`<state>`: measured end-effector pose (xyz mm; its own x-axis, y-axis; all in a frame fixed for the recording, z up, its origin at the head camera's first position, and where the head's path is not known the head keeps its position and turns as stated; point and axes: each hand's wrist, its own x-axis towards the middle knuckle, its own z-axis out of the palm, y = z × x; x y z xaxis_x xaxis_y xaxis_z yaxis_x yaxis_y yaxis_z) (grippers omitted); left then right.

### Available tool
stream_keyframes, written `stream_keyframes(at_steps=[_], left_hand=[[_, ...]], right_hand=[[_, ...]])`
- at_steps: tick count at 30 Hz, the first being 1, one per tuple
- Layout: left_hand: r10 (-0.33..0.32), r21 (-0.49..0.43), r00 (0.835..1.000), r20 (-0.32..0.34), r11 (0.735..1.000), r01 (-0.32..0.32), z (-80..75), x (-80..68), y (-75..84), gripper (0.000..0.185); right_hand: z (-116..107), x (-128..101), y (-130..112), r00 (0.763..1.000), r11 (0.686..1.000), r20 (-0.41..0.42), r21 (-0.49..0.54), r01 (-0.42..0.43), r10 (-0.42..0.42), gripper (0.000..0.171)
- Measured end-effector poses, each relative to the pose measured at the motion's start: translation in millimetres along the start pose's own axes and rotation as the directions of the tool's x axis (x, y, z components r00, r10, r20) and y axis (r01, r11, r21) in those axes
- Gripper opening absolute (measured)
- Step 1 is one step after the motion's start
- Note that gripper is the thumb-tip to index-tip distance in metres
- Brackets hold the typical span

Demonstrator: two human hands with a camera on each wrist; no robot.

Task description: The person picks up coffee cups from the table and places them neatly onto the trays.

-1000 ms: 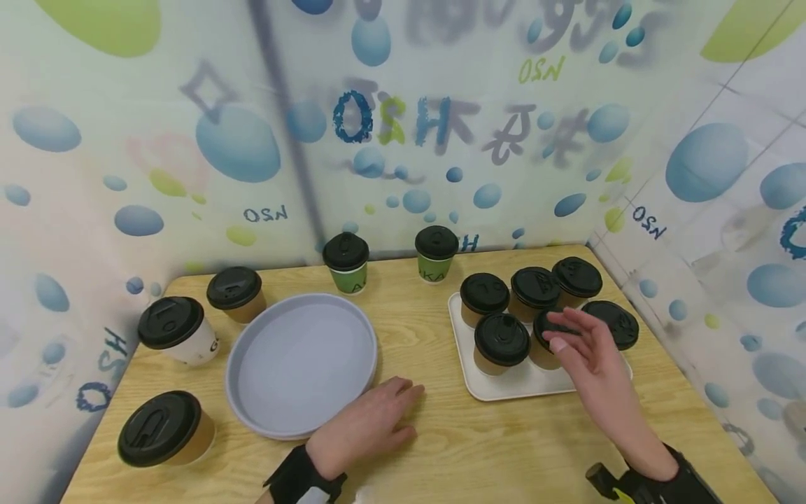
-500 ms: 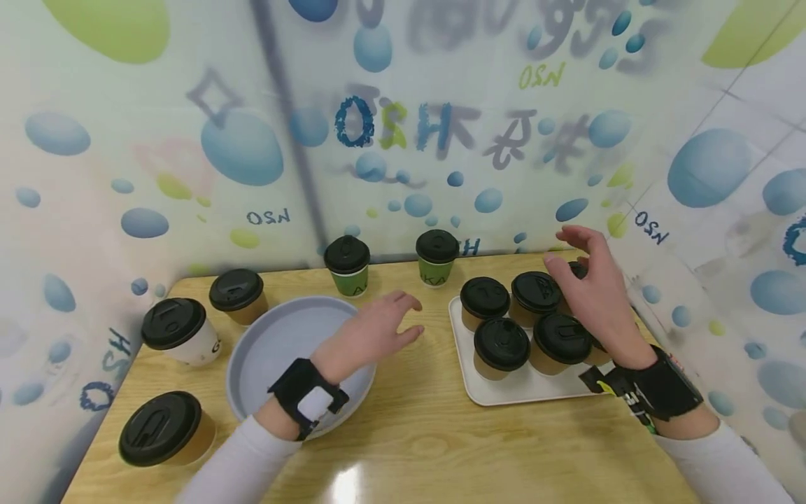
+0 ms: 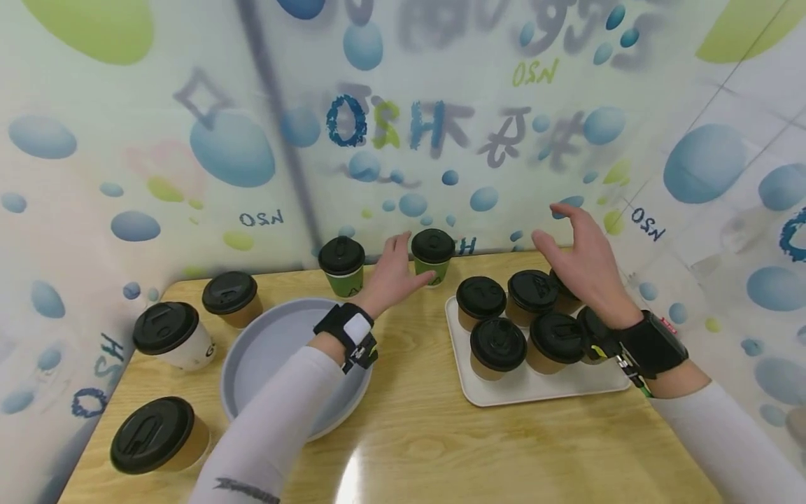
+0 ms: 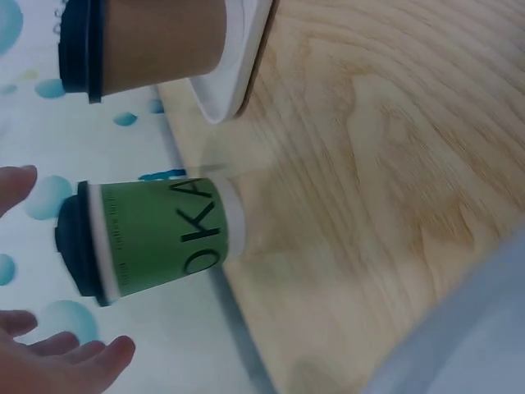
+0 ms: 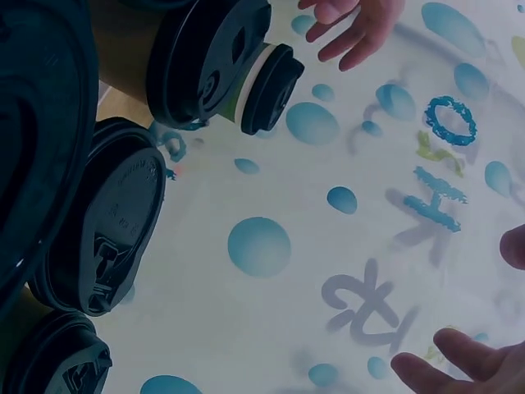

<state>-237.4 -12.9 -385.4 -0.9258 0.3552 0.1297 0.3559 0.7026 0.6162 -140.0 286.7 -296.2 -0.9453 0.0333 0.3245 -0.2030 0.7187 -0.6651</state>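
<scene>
My left hand (image 3: 392,276) reaches to the back of the table with its fingers spread and nothing in them. Just to its right stands a green paper cup (image 3: 434,269) with a black lid; the left wrist view shows this green cup (image 4: 160,234) upright beyond the fingers, apart from them. A second green cup (image 3: 345,280) stands at the left of that hand. My right hand (image 3: 585,269) hovers over the back right of a white tray (image 3: 504,397), thumb and fingers apart and holding nothing. Beneath it, brown cups with black lids (image 3: 532,290) crowd the tray, some partly hidden.
A round grey-blue plate (image 3: 264,343) lies left of centre, partly covered by my left sleeve. Around its left side stand a white cup (image 3: 189,348) and two brown cups (image 3: 233,297), all lidded. A patterned curtain (image 3: 472,161) rises behind the table's back edge.
My left hand has risen from the table beside the plate and moved forward to the green cup. The right hand has lifted from the front of the tray toward its back. The cups stay put.
</scene>
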Motion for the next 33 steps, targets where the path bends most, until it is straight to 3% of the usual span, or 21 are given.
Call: stream_keyframes(at_steps=[7, 17, 24, 33], left_hand=[[-0.063, -0.1, 0.998, -0.03, 0.993, 0.059, 24.5, 26.4, -3.2, 0.111], [-0.145, -0.241, 0.985, -0.092, 0.963, 0.119, 52.7, 46.5, -11.2, 0.122], [-0.17, -0.359, 0.976, -0.135, 0.927, 0.111, 69.7, 49.8, -22.1, 0.116], [-0.181, -0.368, 0.967, -0.182, 0.924, 0.103, 72.3, 50.6, -24.6, 0.091]], right_hand=[[-2, 7, 3, 1.0, 1.0, 0.006, -0.015, -0.01, 0.01, 0.07], [8, 12, 3, 1.0, 1.0, 0.019, -0.007, -0.004, 0.004, 0.069], [10, 9, 4, 1.0, 1.0, 0.02, -0.012, -0.021, 0.021, 0.071], [10, 8, 6, 0.999, 1.0, 0.027, -0.015, -0.016, 0.017, 0.07]])
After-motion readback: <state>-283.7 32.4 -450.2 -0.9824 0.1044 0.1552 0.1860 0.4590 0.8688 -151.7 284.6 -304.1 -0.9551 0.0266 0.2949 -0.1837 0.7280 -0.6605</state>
